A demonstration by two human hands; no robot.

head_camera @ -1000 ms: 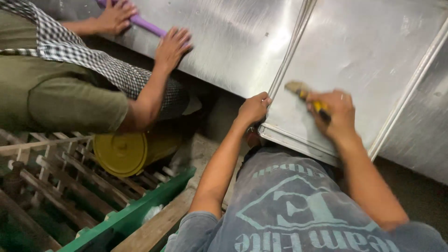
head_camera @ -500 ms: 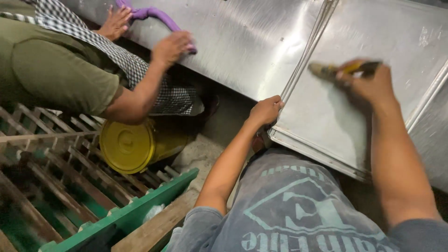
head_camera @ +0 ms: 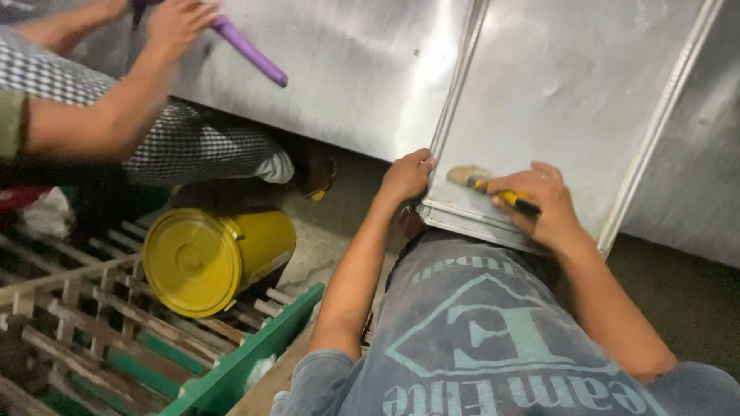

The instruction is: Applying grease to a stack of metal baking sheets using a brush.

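Right hand (head_camera: 539,202) pinching a brush (head_camera: 489,185), working just inside the panel (head_camera: 555,92) bottom edge, left hand (head_camera: 406,176) curling over its corner, bare metal opening above, co-worker's purple tool (head_camera: 250,52) well left.

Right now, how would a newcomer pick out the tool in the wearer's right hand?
Find the framed metal panel on the right. At its near corner, the right hand holds a small brush: yellow-and-black handle, pale bristles on the metal. The co-worker's tool is purple.

Bare forearms run out of short grey-blue sleeves; the faded grey T-shirt carries a pale teal diamond emblem and block lettering (worn, slightly cracked print)
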